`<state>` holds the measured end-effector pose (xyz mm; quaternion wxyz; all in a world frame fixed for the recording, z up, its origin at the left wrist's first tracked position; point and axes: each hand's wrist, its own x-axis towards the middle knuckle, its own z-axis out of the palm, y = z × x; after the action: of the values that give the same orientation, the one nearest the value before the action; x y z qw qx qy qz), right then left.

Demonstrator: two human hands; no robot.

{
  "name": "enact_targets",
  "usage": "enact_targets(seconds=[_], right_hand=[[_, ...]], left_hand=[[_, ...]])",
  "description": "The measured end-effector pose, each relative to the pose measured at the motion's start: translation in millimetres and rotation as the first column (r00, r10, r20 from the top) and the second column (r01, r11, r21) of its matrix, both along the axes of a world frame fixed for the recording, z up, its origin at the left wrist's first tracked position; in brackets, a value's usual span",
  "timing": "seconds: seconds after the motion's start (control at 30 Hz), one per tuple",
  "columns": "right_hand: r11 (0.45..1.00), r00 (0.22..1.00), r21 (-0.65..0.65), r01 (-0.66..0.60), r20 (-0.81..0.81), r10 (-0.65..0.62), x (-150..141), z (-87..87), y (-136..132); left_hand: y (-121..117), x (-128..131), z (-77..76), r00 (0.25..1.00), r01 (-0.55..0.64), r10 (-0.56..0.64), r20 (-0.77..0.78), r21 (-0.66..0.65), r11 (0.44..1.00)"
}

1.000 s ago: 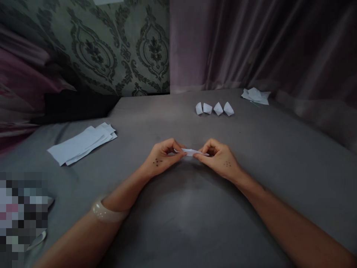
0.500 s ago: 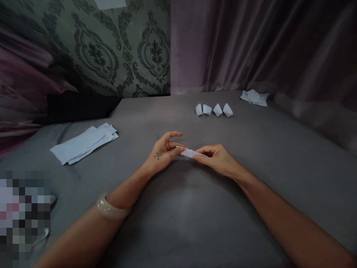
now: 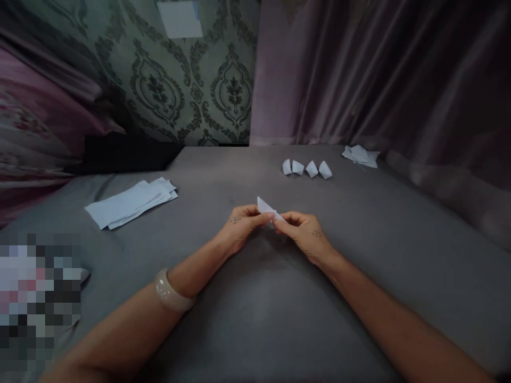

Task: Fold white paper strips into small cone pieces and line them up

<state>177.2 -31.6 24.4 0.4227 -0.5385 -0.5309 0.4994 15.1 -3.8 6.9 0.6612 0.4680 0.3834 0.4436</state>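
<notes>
A small folded piece of white paper (image 3: 264, 205) is pinched between both hands above the grey sheet. One pointed corner of it sticks up past the fingers; its lower part is hidden by them. My left hand (image 3: 246, 223) grips it from the left, thumb on top and fingers behind. From the right, my right hand (image 3: 304, 230) holds the other end between thumb and fingers. The two thumbs nearly meet at the paper's middle. A pale bangle (image 3: 172, 292) circles the left wrist.
Long white paper strips (image 3: 131, 203) lie stacked at left. Several folded white paper shapes (image 3: 312, 169) sit in a row at the back. Crumpled white papers (image 3: 360, 156) lie at back right. A dark cloth (image 3: 128, 154) is at back left, below a patterned wall (image 3: 195, 90).
The left fingers, partly spread before, have closed around the paper, and the thumb has moved nearer the right one. The paper has tilted, its left corner now pointing up. The view has shifted slightly.
</notes>
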Motion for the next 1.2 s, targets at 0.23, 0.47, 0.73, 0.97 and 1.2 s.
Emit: enact_targets(seconds=[0.23,0.47,0.73,0.97,1.2], right_hand=[[0.971,0.973,-0.062,-0.232,-0.026,0.230,-1,1.1,1],[0.976,0.978,-0.105,-0.193,-0.104,0.183,-8,-3.2,2],[0.922,0.916,-0.228,-0.313,-0.330,0.230,-5,-9.5,1],[0.907,0.940,-0.300,-0.295,-0.261,0.220,-2,-4.8,2],[0.952,0.986,-0.260,-0.164,-0.056,0.155,-15,-0.9,-4]], left_hand=[[-2,2,2.6,1.000,-0.005,0.004,0.013,0.095,0.995],[-4,6,4.2,0.967,-0.233,0.235,0.097,-0.034,0.972],[-1,3,3.9,0.952,-0.303,0.303,0.027,-0.001,0.953],[-3,4,5.2,0.947,-0.320,0.322,-0.002,0.103,0.942],[1,2,2.2,0.939,-0.345,0.343,0.038,0.096,0.934]])
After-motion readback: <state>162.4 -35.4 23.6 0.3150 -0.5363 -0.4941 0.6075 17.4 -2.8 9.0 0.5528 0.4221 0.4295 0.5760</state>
